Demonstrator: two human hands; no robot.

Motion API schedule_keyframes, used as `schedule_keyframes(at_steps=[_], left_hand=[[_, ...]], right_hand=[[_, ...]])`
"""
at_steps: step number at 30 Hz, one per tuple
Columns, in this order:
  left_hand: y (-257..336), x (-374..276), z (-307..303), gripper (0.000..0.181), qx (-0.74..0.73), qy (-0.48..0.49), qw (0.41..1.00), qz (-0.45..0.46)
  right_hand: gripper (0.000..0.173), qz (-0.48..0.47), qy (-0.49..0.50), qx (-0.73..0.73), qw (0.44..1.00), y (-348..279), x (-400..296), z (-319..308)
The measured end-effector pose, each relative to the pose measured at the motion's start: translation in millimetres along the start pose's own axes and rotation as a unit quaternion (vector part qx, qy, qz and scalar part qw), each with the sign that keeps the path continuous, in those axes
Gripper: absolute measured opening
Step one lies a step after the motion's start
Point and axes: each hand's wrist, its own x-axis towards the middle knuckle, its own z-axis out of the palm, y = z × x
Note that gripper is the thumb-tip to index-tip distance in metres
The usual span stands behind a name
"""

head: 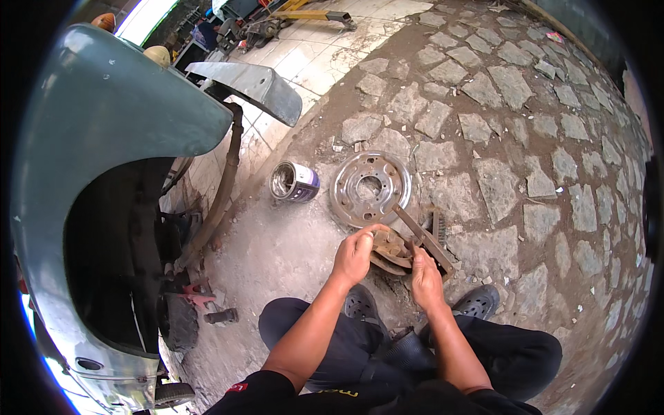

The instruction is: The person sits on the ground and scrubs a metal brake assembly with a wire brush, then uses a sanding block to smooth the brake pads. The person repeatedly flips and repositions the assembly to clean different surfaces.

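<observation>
Between my feet, both hands hold a rusty round wheel hub with a disc. My left hand grips its left edge, fingers over the top. At its right side my right hand is closed on the rim, with its fingers partly hidden. A flat rusty metal bar with holes slants just past the hub and my right hand; whether it is joined to the hub cannot be told. Beyond the hub, a bare steel wheel rim lies flat on the ground. Beside the bar rests a wire brush.
An open paint can stands left of the rim. A car body with a grey-green fender fills the left side. Near it lie a red jack stand and a dark cylindrical part. Uneven stone paving spreads right. A person is far back.
</observation>
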Motion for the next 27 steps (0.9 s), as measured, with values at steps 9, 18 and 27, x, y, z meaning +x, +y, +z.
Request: schedule_keyframes(at_steps=[9, 18, 27], left_hand=[[12, 11, 23, 0.04, 0.126, 0.014, 0.99, 0.06], [22, 11, 25, 0.045, 0.2, -0.022, 0.974, 0.103], [28, 20, 30, 0.049, 0.246, 0.003, 0.965, 0.095]], right_hand=[[0.053, 0.096, -0.038, 0.049, 0.993, 0, 11, -23], [0.06, 0.047, 0.011, 0.072, 0.996, 5, -8, -22], [0.071, 0.06, 0.008, 0.078, 0.995, -20, 4, -37]])
